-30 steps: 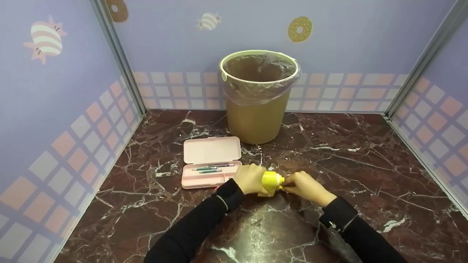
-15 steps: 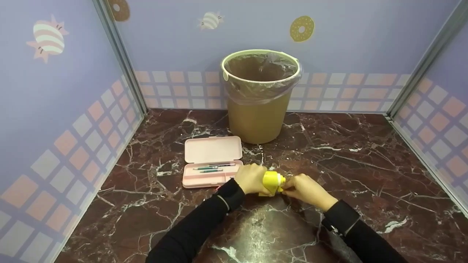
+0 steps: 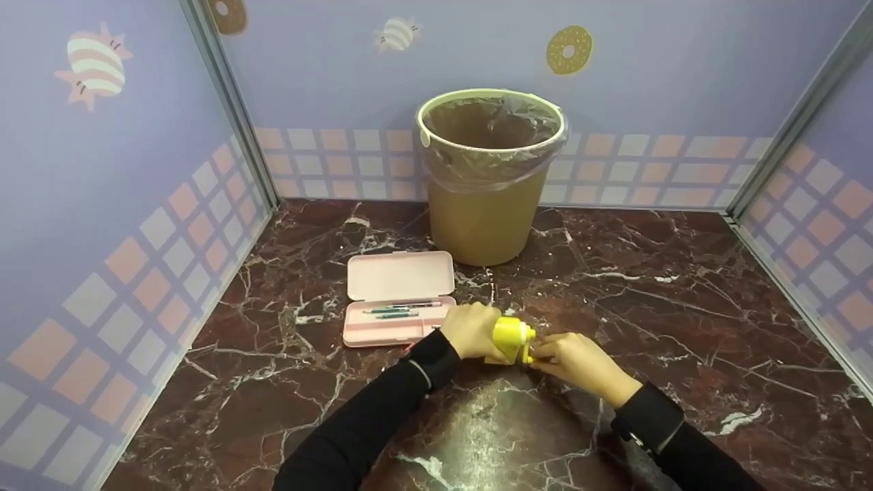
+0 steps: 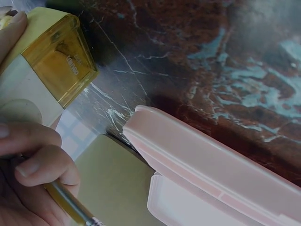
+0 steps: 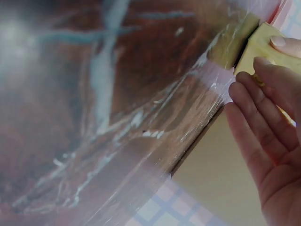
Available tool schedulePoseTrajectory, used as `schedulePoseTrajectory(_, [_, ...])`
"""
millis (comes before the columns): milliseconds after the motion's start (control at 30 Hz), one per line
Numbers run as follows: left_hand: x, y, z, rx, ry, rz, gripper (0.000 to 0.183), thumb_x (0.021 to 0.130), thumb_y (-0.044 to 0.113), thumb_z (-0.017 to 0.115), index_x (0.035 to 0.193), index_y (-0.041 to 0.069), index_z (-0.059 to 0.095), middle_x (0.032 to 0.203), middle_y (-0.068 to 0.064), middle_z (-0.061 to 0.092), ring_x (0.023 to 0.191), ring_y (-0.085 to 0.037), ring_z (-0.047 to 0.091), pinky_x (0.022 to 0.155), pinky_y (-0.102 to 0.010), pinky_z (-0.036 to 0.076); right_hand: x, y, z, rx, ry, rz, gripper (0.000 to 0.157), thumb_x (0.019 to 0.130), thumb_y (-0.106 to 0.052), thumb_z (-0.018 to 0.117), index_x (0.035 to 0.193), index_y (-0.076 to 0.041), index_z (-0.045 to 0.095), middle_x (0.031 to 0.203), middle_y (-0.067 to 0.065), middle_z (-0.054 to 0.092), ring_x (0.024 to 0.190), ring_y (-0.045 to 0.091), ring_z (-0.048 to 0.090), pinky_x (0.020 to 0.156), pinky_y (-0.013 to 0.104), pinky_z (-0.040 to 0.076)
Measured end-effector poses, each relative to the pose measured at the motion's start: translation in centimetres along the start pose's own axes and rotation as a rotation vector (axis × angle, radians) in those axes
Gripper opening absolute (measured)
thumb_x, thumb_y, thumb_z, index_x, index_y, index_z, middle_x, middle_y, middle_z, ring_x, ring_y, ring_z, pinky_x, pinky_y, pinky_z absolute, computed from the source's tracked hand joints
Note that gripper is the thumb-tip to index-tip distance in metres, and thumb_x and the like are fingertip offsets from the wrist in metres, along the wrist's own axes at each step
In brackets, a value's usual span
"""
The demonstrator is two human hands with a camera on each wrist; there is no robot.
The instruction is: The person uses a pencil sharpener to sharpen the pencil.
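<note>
In the head view my left hand point(image 3: 472, 331) grips a yellow and white pencil sharpener point(image 3: 508, 334) low over the marble-patterned table. Its amber see-through shavings drawer point(image 4: 63, 61) faces the left wrist camera. A pencil point(image 4: 70, 205) with a metal end passes through the curled left fingers; whether its tip is in the sharpener is hidden. On the sharpener's other side, my right hand point(image 3: 576, 358) pinches the small yellow crank point(image 3: 528, 354), whose grip is mostly hidden by the fingers. In the right wrist view the right fingertips point(image 5: 242, 77) lie close against the sharpener's yellow face.
A pink pencil case point(image 3: 382, 333) lies open left of the hands, with several mechanical pencils point(image 3: 395, 315) in it. Behind stands a tan bin point(image 3: 483, 225) lined with a clear bag. Patterned wall panels point(image 3: 327, 61) enclose the table's back and sides.
The right hand has shifted slightly right and down with the crank, which now shows lower beside the sharpener. The left hand keeps its hold. The head view has tilted a little.
</note>
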State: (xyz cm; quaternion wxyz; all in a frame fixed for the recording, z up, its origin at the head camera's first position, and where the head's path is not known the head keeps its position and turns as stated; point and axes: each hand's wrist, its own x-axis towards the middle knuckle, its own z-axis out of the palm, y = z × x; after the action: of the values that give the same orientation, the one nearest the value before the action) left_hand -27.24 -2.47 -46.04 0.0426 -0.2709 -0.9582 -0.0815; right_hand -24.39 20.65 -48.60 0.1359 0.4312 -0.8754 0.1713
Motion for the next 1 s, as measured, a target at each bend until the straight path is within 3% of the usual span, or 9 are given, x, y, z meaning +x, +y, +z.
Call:
schedulePoseTrajectory(667, [0.5, -0.1, -0.2, 0.044, -0.062, 0.012, 0.053, 0.062, 0.051, 0.092, 0.096, 0.015, 0.073, 0.092, -0.002, 0.077, 0.084, -0.022, 0.074, 0.065, -0.037, 0.057, 0.0, -2.3, -3.2, -0.033, -0.017, 0.016, 0.006, 0.085, -0.013, 0.080, 0.090, -0.016, 0.077, 0.077, -0.005, 0.066, 0.063, 0.005, 0.060, 0.058, 0.023, 0.052])
schedulePoseTrajectory(1000, [0.6, -0.1, -0.5, 0.043, -0.067, 0.030, 0.049, 0.066, 0.049, 0.090, 0.097, 0.015, 0.072, 0.091, -0.002, 0.077, 0.083, -0.021, 0.073, 0.066, -0.036, 0.057, 0.0, -2.4, -4.0, -0.003, -0.019, 0.056, 0.013, 0.086, -0.012, 0.079, 0.099, -0.012, 0.080, 0.087, -0.002, 0.075, 0.071, 0.008, 0.069, 0.067, 0.028, 0.058])
